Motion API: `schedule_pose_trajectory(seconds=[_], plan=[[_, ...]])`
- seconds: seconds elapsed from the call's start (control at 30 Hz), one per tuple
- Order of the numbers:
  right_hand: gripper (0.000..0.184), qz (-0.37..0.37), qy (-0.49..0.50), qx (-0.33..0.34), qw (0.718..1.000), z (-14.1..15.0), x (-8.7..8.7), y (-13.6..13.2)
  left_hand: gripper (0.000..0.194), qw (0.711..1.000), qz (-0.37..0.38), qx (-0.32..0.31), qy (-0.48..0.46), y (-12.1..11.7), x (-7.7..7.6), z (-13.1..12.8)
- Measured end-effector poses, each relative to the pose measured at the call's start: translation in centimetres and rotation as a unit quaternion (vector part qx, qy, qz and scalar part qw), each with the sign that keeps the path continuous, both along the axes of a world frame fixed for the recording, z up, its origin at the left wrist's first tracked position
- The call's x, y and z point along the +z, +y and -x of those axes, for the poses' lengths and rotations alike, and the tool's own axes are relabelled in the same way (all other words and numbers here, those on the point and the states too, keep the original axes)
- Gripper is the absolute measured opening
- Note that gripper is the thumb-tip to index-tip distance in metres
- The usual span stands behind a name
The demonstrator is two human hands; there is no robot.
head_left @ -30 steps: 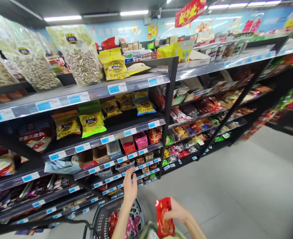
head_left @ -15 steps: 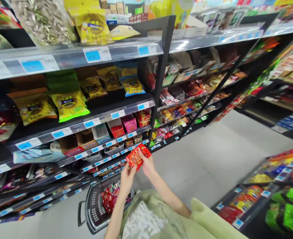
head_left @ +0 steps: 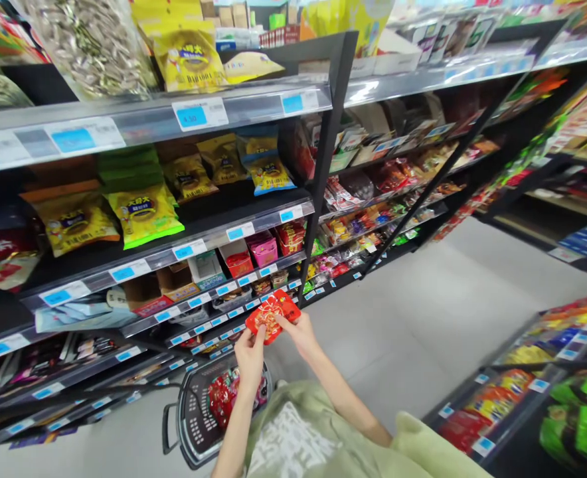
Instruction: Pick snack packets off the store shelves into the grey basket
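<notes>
Between my two hands is a small red snack packet (head_left: pixel 275 311) with a food picture on its front. My left hand (head_left: pixel 250 352) pinches its lower left edge, thumb on the front. At the lower right edge, my right hand (head_left: pixel 300 334) grips it with the thumb across the face. The fingers behind the packet are hidden. Below my left forearm, a dark shopping basket (head_left: pixel 194 415) stands on the floor, with red packets (head_left: pixel 222 397) inside. Its left part shows a handle.
Shelves with yellow snack bags (head_left: pixel 141 211) and small boxes (head_left: pixel 237 257) line the left and front. A dark shelf post (head_left: pixel 326 146) stands ahead. The grey floor (head_left: pixel 413 325) runs along the aisle. A low display of packets (head_left: pixel 493 405) is at the right.
The red packet has turned to show more of its front. My left hand has shifted slightly left and down, and my right hand's grip has slid outward along the packet.
</notes>
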State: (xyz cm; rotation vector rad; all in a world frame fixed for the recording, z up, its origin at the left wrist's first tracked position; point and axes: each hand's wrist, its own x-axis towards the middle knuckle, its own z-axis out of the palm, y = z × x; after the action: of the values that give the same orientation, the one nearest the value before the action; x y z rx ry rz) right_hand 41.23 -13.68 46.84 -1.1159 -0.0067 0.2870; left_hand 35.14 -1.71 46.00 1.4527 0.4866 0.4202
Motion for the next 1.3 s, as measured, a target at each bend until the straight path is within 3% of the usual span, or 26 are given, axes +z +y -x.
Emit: schedule_pose_trajectory(seconds=[0.33, 0.53, 0.73, 0.87, 0.97, 1.1, 1.3], plan=[[0.036, -0.004, -0.03, -0.025, 0.999, 0.1, -0.1, -0.4, 0.047, 1.0, 0.022, -0.013, 0.004, -0.6, 0.4, -0.3], [0.045, -0.022, -0.03, -0.036, 0.999, -0.1, 0.9, -1.6, 0.051, 0.999, -0.008, -0.011, 0.05, -0.6, -0.6, -1.3], [0.041, -0.015, -0.048, -0.08, 0.996, -0.1, 0.2, -3.9, 0.056, 0.993, -0.053, -0.037, 0.104, -1.8, -1.2, -2.1], [0.043, -0.005, -0.052, -0.105, 0.993, 0.2, -0.5, -4.5, 0.055, 0.991, -0.021, -0.092, 0.098, -2.0, -1.7, -1.7], [0.044, -0.002, -0.045, -0.102, 0.994, 0.3, -0.3, -4.3, 0.055, 0.989, 0.017, -0.126, 0.08, -1.5, -2.8, -1.3], [0.044, -0.001, -0.034, -0.087, 0.996, 0.3, 0.2, -3.2, 0.056, 0.992, 0.034, -0.106, 0.058, -0.4, -4.2, -0.9], [0.045, -0.006, -0.024, -0.054, 0.998, 0.3, -0.4, -1.1, 0.061, 0.995, 0.045, -0.072, 0.044, 0.8, -3.8, 0.2]])
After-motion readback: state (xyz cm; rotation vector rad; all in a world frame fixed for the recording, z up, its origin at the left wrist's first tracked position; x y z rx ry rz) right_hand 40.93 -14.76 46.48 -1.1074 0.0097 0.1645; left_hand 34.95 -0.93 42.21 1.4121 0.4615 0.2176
